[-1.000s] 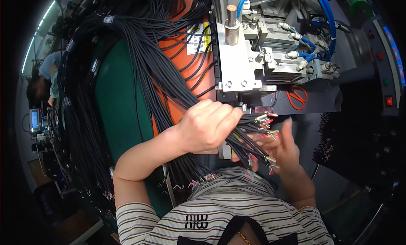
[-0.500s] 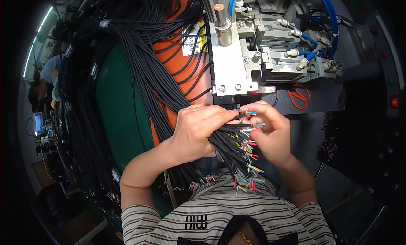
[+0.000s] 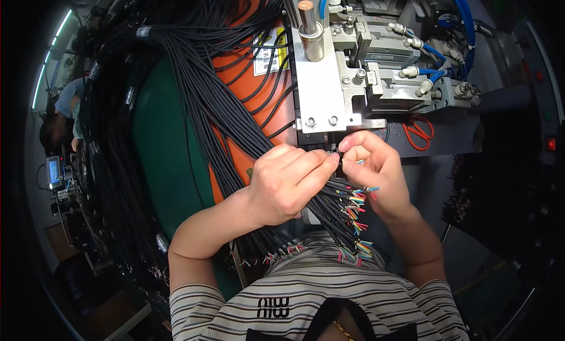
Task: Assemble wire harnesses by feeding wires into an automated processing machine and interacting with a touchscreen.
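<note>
Left hand (image 3: 288,182) holds cables (image 3: 331,213) — metal fixture (image 3: 321,97), scissors (image 3: 419,132) beyond.

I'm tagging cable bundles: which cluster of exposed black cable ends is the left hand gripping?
The right cluster, fanning out from the left hand; the left cluster shows below the forearm, outside that grip.
</note>
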`<act>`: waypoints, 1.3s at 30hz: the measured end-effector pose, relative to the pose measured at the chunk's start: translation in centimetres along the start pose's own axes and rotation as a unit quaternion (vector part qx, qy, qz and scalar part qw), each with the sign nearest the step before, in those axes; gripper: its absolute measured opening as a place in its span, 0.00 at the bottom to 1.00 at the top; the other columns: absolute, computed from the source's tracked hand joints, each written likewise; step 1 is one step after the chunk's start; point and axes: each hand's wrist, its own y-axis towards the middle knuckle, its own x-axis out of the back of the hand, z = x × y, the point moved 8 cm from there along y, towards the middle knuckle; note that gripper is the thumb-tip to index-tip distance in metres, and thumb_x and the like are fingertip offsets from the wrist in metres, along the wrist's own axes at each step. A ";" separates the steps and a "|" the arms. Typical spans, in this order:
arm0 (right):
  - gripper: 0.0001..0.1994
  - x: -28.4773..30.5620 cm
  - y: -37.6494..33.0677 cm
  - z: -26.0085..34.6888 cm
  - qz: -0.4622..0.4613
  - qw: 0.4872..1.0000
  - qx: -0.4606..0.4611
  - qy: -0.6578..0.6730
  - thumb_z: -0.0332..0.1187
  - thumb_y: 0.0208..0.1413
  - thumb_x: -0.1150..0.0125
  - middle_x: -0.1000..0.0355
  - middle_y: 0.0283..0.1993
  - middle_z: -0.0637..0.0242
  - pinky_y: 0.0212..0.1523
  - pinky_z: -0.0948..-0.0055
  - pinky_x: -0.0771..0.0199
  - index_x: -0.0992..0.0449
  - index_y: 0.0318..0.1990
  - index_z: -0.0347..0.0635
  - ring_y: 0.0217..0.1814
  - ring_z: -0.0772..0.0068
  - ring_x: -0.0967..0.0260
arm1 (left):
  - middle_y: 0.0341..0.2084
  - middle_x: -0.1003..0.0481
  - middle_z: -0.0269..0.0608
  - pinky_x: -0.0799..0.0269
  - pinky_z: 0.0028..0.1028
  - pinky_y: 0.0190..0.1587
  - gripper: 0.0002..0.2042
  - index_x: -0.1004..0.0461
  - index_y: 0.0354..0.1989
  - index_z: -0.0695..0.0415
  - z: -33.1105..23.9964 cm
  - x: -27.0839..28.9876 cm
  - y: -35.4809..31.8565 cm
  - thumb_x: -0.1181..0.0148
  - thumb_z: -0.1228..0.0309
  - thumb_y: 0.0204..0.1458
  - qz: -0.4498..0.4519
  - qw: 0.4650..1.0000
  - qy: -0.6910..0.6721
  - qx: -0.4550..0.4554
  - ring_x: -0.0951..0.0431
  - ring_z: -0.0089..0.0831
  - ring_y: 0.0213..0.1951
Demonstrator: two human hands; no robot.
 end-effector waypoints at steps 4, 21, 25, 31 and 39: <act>0.12 -0.8 -0.6 1.2 -0.052 0.992 0.102 -0.058 0.20 0.59 0.47 0.28 0.37 0.68 0.34 0.85 0.32 0.31 0.51 0.33 0.32 0.85 0.31 | 0.24 0.27 0.36 0.36 0.27 0.24 0.15 0.23 0.40 0.66 0.1 0.0 0.0 0.37 0.75 0.40 -0.002 0.999 -0.007 0.036 0.26 0.28 0.22; 0.08 0.3 -0.7 1.6 -0.040 0.984 0.140 -0.100 0.22 0.62 0.43 0.24 0.39 0.61 0.22 0.88 0.33 0.23 0.46 0.28 0.26 0.83 0.28 | 0.24 0.27 0.34 0.38 0.28 0.24 0.20 0.26 0.38 0.62 1.5 -0.4 -0.1 0.34 0.74 0.29 0.031 0.992 -0.085 0.087 0.25 0.31 0.22; 0.08 1.1 -0.4 0.5 -0.022 0.998 0.050 -0.011 0.18 0.59 0.44 0.24 0.38 0.58 0.25 0.83 0.30 0.23 0.44 0.29 0.28 0.80 0.29 | 0.23 0.28 0.34 0.38 0.28 0.24 0.19 0.26 0.37 0.62 1.3 -0.4 0.1 0.35 0.74 0.31 0.043 0.991 -0.090 0.087 0.26 0.30 0.22; 0.03 1.3 0.1 1.5 -0.029 0.990 0.082 -0.115 0.19 0.56 0.41 0.25 0.33 0.63 0.20 0.83 0.38 0.23 0.37 0.29 0.21 0.85 0.36 | 0.22 0.30 0.33 0.38 0.28 0.24 0.13 0.25 0.35 0.62 0.2 -0.6 0.2 0.39 0.74 0.37 0.054 0.998 -0.031 0.030 0.27 0.28 0.21; 0.03 -1.4 -0.8 4.6 -0.078 0.845 0.270 -0.455 0.21 0.50 0.37 0.30 0.26 0.65 0.18 0.77 0.39 0.25 0.31 0.33 0.18 0.79 0.37 | 0.20 0.31 0.33 0.40 0.25 0.23 0.07 0.25 0.30 0.62 -0.4 -0.4 0.2 0.42 0.75 0.42 0.040 0.996 0.067 0.035 0.29 0.23 0.20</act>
